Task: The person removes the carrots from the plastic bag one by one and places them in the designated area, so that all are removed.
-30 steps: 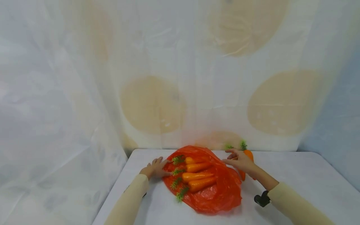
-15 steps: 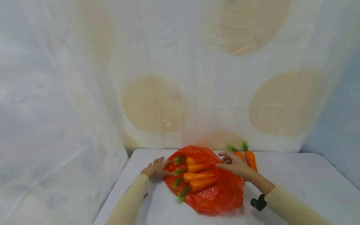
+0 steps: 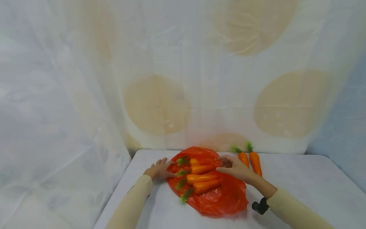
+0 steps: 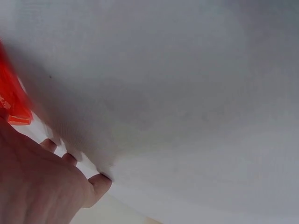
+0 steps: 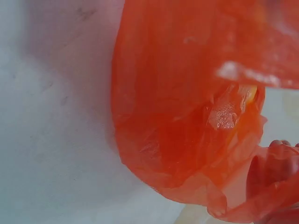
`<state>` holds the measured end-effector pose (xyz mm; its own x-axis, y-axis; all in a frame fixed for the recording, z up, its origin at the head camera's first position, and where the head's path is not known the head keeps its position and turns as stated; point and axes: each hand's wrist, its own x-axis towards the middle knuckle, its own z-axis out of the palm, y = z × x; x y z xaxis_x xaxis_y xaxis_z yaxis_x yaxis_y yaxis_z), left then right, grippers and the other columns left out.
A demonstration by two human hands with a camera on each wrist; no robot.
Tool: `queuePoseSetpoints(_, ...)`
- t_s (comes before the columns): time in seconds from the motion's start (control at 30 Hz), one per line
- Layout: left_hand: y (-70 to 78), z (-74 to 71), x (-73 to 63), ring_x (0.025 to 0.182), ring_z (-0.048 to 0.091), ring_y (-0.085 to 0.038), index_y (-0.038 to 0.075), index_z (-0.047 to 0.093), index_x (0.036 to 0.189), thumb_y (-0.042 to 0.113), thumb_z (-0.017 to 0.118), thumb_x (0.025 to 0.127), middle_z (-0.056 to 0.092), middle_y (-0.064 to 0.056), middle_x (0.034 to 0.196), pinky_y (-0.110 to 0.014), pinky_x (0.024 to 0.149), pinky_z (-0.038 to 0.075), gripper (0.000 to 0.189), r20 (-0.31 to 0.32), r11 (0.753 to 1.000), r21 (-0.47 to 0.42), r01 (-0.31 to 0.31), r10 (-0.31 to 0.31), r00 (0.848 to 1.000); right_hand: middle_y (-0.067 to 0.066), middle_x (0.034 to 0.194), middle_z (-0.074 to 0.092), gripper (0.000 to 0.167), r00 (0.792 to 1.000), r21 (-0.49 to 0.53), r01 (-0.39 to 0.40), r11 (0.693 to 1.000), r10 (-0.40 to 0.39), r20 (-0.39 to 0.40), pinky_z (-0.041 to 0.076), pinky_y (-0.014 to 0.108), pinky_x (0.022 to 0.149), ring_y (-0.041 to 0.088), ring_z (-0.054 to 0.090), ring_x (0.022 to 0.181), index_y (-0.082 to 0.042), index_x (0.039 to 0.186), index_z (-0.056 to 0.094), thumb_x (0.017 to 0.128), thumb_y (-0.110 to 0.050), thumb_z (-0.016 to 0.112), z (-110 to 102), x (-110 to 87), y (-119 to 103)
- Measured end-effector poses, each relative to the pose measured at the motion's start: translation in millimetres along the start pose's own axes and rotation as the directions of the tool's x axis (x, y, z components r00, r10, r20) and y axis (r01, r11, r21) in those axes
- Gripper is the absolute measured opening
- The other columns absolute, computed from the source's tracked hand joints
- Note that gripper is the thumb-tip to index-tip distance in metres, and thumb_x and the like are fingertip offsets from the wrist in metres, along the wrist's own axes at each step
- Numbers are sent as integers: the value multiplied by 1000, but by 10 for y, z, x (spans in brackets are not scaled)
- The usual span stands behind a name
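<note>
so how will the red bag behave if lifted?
The red bag is likely floppy: it looks thin and creased. Probably slippery, given the sheen. Carrots inside, green tops at its open edge, might slide out.

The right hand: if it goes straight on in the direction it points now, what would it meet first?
Probably the second carrot from the back in the red bag; its tip lies just ahead of the right hand in the head view, though depth is unclear.

On the bench (image 3: 306, 178) lies a plastic bag (image 3: 226, 203) with four carrots (image 3: 206, 187) in it, leafy ends leftward, between the left grip (image 3: 161, 169) at its left edge and the right grip (image 3: 238, 168), behind which lie two loose carrots (image 3: 255, 163).
</note>
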<state>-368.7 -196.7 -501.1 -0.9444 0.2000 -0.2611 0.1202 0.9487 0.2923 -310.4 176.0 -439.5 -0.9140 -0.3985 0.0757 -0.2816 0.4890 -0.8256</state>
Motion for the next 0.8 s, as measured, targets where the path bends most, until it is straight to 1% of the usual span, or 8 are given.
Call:
queuePoseSetpoints(0.13, -21, 14, -1, 149, 18, -39, 36, 41, 148, 66, 64, 83, 20, -11, 163, -68, 116, 15, 75, 3, 1000, 9, 2, -2, 1000, 9, 107, 65, 56, 1000, 14, 18, 1000, -18, 21, 57, 28, 78, 20, 61, 93, -1, 131, 57, 89, -33, 74, 38, 4, -2)
queuePoseSetpoints(0.27, -11, 7, -26, 149, 17, -39, 35, 40, 148, 65, 63, 85, 19, -11, 163, -68, 117, 14, 74, 13, 1000, 16, -3, 3, 1000, 9, 102, 65, 57, 999, 16, 34, 999, -34, 39, 56, 25, 76, 21, 61, 90, 0, 131, 56, 88, -33, 75, 77, 9, 15)
queuePoseSetpoints(0.43, -6, 32, -43, 149, 16, -39, 36, 40, 149, 66, 62, 85, 18, -12, 163, -68, 117, 12, 74, 11, 1000, 2, -9, 9, 1000, 8, 104, 66, 54, 996, -3, 52, 999, -51, 72, 54, 22, 75, 20, 61, 92, 0, 129, 58, 89, -33, 74, 124, -8, 2)
queuePoseSetpoints(0.63, 9, 13, -82, 150, 16, -38, 36, 40, 149, 68, 62, 83, 18, -11, 164, -68, 117, 13, 77, 13, 1000, -1, 1, -1, 1000, 6, 101, 65, 49, 988, -8, 84, 996, -82, 130, 53, 23, 77, 20, 58, 90, -1, 126, 60, 90, -32, 72, 188, -1, -66)
queuePoseSetpoints(0.8, 22, -13, -61, 149, 16, -38, 35, 39, 150, 67, 63, 83, 17, -10, 164, -67, 117, 13, 78, 20, 1000, -14, -5, 5, 1000, 7, 103, 65, 46, 984, -24, 112, 993, -108, 139, 52, 22, 79, 20, 57, 92, -3, 124, 61, 90, -31, 73, 241, 9, -66)
